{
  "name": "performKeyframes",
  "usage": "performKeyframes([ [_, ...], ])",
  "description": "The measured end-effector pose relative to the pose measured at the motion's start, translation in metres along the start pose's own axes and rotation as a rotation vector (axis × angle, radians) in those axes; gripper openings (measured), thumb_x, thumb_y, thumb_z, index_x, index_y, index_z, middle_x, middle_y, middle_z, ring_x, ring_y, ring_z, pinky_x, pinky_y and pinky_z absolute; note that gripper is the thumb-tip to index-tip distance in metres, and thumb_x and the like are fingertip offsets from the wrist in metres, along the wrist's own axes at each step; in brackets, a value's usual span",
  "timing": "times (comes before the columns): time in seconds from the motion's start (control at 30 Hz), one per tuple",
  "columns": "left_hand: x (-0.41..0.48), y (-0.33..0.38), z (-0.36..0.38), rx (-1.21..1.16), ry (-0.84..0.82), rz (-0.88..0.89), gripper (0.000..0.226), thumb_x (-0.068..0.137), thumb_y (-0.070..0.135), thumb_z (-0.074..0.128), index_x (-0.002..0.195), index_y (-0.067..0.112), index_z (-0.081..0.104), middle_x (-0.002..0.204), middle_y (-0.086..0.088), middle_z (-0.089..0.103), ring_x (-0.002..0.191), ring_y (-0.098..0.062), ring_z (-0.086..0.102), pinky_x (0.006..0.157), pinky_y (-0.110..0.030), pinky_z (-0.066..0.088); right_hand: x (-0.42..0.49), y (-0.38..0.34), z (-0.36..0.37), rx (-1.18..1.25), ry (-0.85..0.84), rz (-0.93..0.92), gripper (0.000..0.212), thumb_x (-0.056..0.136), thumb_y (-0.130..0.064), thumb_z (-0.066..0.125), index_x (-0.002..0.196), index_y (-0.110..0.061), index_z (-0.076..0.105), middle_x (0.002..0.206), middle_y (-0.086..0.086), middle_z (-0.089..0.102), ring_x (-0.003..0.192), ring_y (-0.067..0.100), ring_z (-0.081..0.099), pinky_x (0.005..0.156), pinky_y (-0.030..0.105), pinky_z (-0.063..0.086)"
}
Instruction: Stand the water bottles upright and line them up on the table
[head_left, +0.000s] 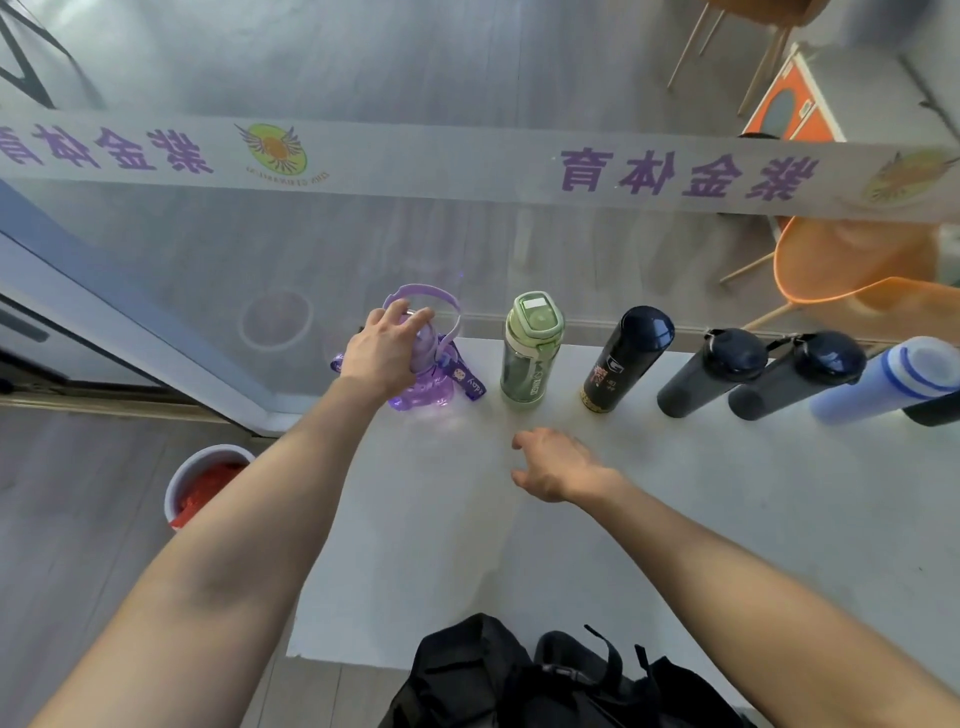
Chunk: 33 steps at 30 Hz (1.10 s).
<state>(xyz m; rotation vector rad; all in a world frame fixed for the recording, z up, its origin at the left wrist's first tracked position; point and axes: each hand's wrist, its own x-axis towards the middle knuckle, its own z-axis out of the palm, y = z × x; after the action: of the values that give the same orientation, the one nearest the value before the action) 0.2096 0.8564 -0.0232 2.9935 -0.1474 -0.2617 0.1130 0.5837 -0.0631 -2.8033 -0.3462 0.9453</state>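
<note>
While the left hand clasps the purple bottle's top at the row's left end on the white table, the right hand hovers open and empty; glass beyond shows mirrored "紫金体育" lettering.

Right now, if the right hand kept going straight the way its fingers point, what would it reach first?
The right hand points left and slightly away over the bare table. Probably the purple bottle held by the left hand comes first, though depth is unclear and it might pass in front of it.
</note>
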Motion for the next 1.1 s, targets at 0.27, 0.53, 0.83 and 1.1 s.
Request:
performKeyframes([
  [0.27,0.002,-0.005,0.007,-0.013,-0.01,0.042,0.101,0.073,0.002,0.084,0.155,0.041,0.041,0.163,0.0,0.035,0.145,-0.033,0.04,0.084,-0.05,0.063,-0.002,-0.004,0.002,-0.002,-0.009,0.002,0.052,0.1,-0.042,0.062,0.148,-0.022,0.056,0.145,0.006,0.061,0.128,0.032,0.061,0.104,0.043,0.052],
  [0.53,0.001,-0.008,0.008,-0.019,-0.014,0.059,0.099,0.073,0.003,0.083,0.155,0.04,0.042,0.16,0.0,0.037,0.142,-0.035,0.042,0.085,-0.05,0.062,-0.009,0.001,0.002,-0.005,-0.009,0.021,0.053,0.101,-0.042,0.062,0.149,-0.022,0.055,0.148,0.006,0.058,0.132,0.031,0.059,0.107,0.043,0.049],
  [0.83,-0.002,-0.008,0.014,-0.007,-0.023,0.052,0.102,0.075,0.003,0.083,0.158,0.04,0.038,0.166,-0.002,0.028,0.151,-0.035,0.032,0.094,-0.052,0.06,-0.016,-0.002,0.0,-0.011,-0.007,0.024,0.053,0.102,-0.04,0.062,0.15,-0.02,0.054,0.148,0.007,0.058,0.131,0.032,0.059,0.107,0.043,0.049],
  [1.1,-0.014,0.005,0.012,-0.059,0.02,-0.019,0.097,0.08,0.029,0.09,0.16,0.036,0.036,0.176,-0.009,0.016,0.164,-0.035,0.016,0.114,-0.06,0.047,-0.023,0.012,0.003,0.001,0.01,0.064,0.053,0.101,-0.042,0.063,0.149,-0.022,0.055,0.146,0.005,0.061,0.128,0.03,0.061,0.104,0.043,0.052],
])
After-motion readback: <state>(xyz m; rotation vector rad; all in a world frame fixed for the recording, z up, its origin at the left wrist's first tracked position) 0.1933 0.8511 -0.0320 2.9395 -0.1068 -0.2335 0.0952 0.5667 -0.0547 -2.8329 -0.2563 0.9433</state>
